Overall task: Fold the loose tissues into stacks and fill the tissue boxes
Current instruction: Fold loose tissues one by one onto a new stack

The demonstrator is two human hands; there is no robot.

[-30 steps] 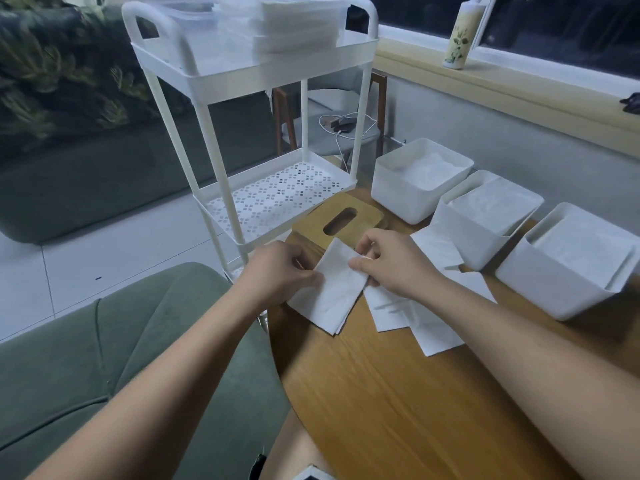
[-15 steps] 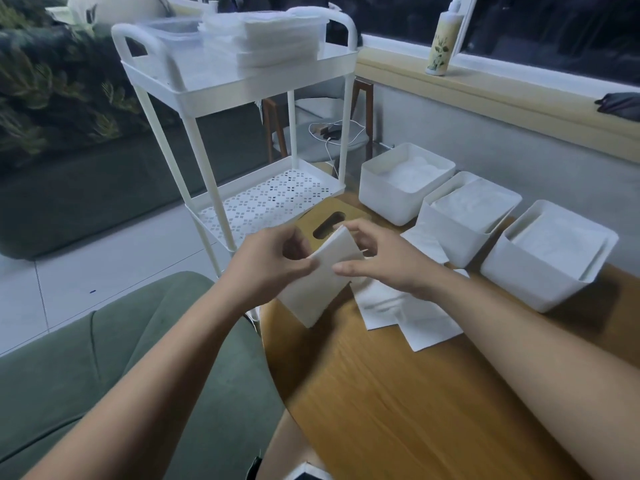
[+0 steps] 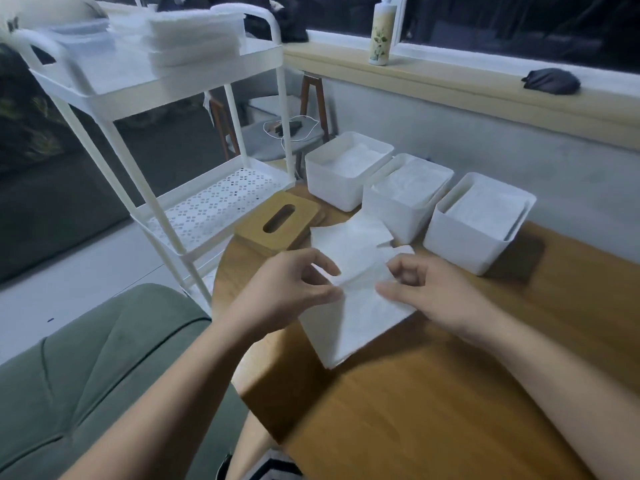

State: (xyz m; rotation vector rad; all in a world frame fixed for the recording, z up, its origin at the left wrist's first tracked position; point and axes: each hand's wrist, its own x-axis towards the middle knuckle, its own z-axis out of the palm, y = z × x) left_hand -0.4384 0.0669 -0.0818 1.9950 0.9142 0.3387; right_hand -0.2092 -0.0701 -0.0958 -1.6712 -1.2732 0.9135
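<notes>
Tissue (image 3: 356, 306) is stretching between both hands over the wooden table (image 3: 433, 393), a soft crease running across it at finger level. The left hand (image 3: 287, 296) is pinching its left edge between thumb and forefinger, and the right hand (image 3: 429, 296) is pinching the right edge likewise, so the sheet's middle is sitting between the two grips while its lower part is trailing toward the person; whether that end is touching the table is unclear. Loose tissues (image 3: 370, 233) are lying just beyond the hands, reaching the foot of the middle tissue box (image 3: 391, 216). That box is standing in a row between the far tissue box (image 3: 329, 188) and the near tissue box (image 3: 460, 251), all three showing white tissue inside. A slotted wooden lid (image 3: 277, 223) is resting left of the loose tissues. A white cart (image 3: 221, 202) is standing beside the table, carrying a stack of tissues (image 3: 194, 43) on its top shelf.
</notes>
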